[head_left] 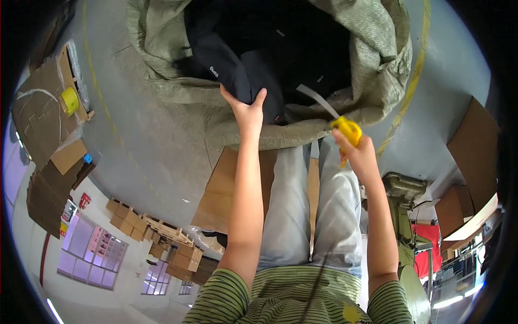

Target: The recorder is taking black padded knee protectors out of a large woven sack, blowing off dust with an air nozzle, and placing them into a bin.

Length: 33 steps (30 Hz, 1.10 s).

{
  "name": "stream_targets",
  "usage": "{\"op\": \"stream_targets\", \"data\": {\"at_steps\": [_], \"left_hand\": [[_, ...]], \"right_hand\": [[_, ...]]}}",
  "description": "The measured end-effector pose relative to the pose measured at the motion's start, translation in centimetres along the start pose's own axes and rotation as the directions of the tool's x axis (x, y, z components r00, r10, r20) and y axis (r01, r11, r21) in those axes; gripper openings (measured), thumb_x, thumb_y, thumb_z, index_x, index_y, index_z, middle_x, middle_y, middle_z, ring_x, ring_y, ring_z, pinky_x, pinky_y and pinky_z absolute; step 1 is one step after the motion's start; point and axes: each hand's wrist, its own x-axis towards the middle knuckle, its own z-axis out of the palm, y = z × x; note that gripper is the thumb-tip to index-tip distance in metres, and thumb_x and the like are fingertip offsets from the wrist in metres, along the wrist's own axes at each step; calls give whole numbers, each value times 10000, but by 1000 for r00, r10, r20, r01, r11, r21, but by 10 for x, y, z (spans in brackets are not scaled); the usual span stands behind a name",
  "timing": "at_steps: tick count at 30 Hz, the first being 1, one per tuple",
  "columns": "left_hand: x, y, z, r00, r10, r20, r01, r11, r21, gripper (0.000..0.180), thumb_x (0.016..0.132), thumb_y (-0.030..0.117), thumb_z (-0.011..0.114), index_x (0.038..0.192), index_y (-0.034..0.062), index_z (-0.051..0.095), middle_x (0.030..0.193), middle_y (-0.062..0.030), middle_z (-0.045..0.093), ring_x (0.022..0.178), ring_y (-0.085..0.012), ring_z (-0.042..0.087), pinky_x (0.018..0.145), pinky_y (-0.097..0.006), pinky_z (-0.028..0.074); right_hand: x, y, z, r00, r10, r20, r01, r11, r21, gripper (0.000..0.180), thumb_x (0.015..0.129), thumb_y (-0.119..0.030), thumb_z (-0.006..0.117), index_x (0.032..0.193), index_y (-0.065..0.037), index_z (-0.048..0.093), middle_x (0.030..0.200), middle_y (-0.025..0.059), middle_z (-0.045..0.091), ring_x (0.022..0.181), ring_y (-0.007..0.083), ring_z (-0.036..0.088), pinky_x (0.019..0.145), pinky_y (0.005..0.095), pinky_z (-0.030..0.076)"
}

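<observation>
A dark cloth (237, 70) is gripped by the left hand (247, 110) at the mouth of a big sack (372, 65) on the floor. A yellow knife (345, 129) is held shut in the right hand (359, 156). The blade is best kept pointed away from the other hand while the cloth is pulled up slowly.

A grey floor (156, 135) carries an open woven sack (377, 65) and flattened cardboard (221, 189).

Coarse woven sack (178, 86) (matt, rough) holds smooth dark cloth garments (232, 70); the knife (345, 129) has a glossy yellow plastic handle.
</observation>
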Motion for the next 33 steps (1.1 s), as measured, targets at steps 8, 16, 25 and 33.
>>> {"op": "stream_targets", "data": {"at_steps": [8, 16, 25, 33], "left_hand": [[20, 10, -64, 963, 181, 201, -233, 932, 278, 312, 817, 24, 591, 1127, 52, 579, 1088, -162, 603, 978, -295, 586, 864, -344, 436], [16, 11, -92, 841, -508, -186, 493, 861, -124, 613, 907, 516, 442, 1121, -47, 559, 1065, -136, 616, 939, -207, 594, 820, -295, 456], [32, -93, -170, 584, 113, 804, 793, -290, -535, 241, 902, 199, 451, 939, -22, 540, 772, -87, 554, 608, -175, 480, 485, -266, 400], [-14, -58, -120, 527, 316, 789, 826, -408, -388, 175, 847, 207, 532, 851, 37, 492, 704, -56, 527, 551, -190, 481, 477, -285, 413]], "right_hand": [[3, -36, 20, 948, 26, 316, 40, 979, -201, 446, 778, -433, 666, 840, 7, 637, 533, 51, 550, 439, 132, 531, 468, 284, 421], [3, -53, 38, 969, -54, 240, 147, 908, -392, 498, 761, -443, 667, 862, 43, 622, 644, 116, 608, 621, 203, 617, 583, 339, 465], [-10, -83, 57, 823, 183, 537, 71, 906, -417, 516, 727, -462, 690, 915, 13, 623, 644, 80, 607, 554, 166, 585, 531, 308, 449], [1, -80, 66, 944, -78, 321, 190, 923, -335, 508, 751, -458, 676, 916, 20, 622, 667, 103, 623, 584, 200, 607, 572, 340, 469]]}}
